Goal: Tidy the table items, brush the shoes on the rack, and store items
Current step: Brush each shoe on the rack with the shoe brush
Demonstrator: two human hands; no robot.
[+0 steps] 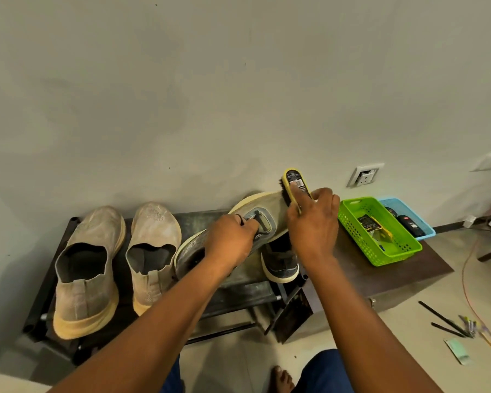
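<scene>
Head view: left hand [229,243] gripping a grey shoe [262,215] tilted up over the dark shoe rack [194,219], right hand [312,225] clasping a yellow-backed brush [294,186], bristles against the shoe's far end. Left on the rack, a beige pair [116,259]; under the raised shoe, its dark mate [281,263]. Right, on the brown tabletop [380,275], a green basket [377,231] just beside a blue one [408,219].

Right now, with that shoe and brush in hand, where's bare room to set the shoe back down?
Free: the dark rack top behind the lifted shoe, between the right beige shoe and the dark shoe; also the brown table in front of the green basket. Crowded: the rack's left side, with both beige shoes, and the table's back, with the green and blue baskets.
</scene>
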